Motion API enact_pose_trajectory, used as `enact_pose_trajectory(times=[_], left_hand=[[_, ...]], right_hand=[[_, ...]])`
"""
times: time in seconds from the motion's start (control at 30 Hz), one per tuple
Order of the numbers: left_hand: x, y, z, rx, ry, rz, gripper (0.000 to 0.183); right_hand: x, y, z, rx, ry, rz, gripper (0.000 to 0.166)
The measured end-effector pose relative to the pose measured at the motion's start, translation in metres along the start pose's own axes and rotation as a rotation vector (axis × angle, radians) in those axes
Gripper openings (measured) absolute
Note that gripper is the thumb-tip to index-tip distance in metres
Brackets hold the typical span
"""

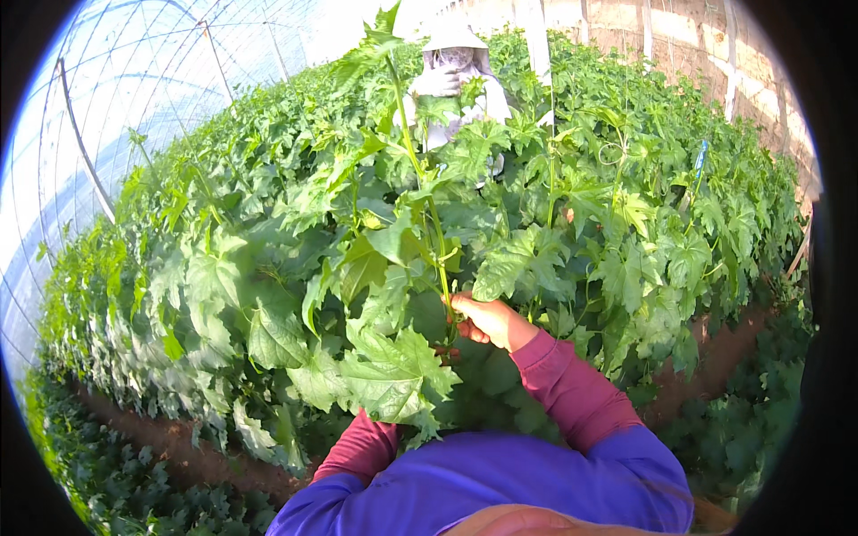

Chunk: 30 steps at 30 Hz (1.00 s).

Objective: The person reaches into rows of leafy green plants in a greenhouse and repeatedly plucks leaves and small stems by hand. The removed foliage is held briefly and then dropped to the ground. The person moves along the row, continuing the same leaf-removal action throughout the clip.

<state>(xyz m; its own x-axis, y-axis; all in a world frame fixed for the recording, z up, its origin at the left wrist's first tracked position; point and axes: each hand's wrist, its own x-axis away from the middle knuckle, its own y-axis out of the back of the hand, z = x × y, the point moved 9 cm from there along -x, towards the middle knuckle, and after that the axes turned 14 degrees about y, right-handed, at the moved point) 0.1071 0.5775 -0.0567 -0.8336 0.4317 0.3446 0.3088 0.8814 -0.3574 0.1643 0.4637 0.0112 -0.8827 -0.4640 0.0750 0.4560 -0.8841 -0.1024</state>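
My right hand [495,321] pinches the green stem of a tall gourd vine [440,258] between thumb and fingers, at chest height in front of me. From there the stem rises and leans left to its leafy tip [369,53]. A large lobed leaf [395,376] hangs over my left forearm and covers most of my left hand [448,354]. Only a few of its fingertips show, just below the right hand and close to the stem. What those fingers hold is hidden by the leaf.
Dense vines [214,275] surround me, several on upright strings. A person [456,87] in a pale hat stands among them ahead. Bare soil paths [201,455] run at both sides. Greenhouse poles [84,144] rise at left, an earthen wall [684,40] at right.
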Motion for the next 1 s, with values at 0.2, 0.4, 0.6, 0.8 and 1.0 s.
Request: enact_pose_trajectory(times=[0.2,0.4,0.6,0.8,1.0], left_hand=[[-0.003,0.016,0.001,-0.219,-0.174,-0.292,0.033],[-0.011,0.024,0.006,-0.282,-0.226,-0.35,0.036],[-0.012,0.021,0.006,-0.309,-0.237,-0.285,0.027],[-0.001,0.007,-0.005,-0.302,-0.203,-0.272,0.036],[0.002,0.04,-0.003,-0.2,-0.192,-0.261,0.028]], right_hand=[[-0.001,0.002,0.012,-0.068,0.084,-0.01,0.018],[0.003,-0.008,0.006,-0.435,0.246,-0.079,0.012],[0.014,-0.016,0.004,-0.482,0.356,-0.164,0.021],[0.019,-0.004,0.001,-0.267,0.556,-0.262,0.015],[0.054,0.02,0.07,-0.216,0.685,-0.118,0.022]])
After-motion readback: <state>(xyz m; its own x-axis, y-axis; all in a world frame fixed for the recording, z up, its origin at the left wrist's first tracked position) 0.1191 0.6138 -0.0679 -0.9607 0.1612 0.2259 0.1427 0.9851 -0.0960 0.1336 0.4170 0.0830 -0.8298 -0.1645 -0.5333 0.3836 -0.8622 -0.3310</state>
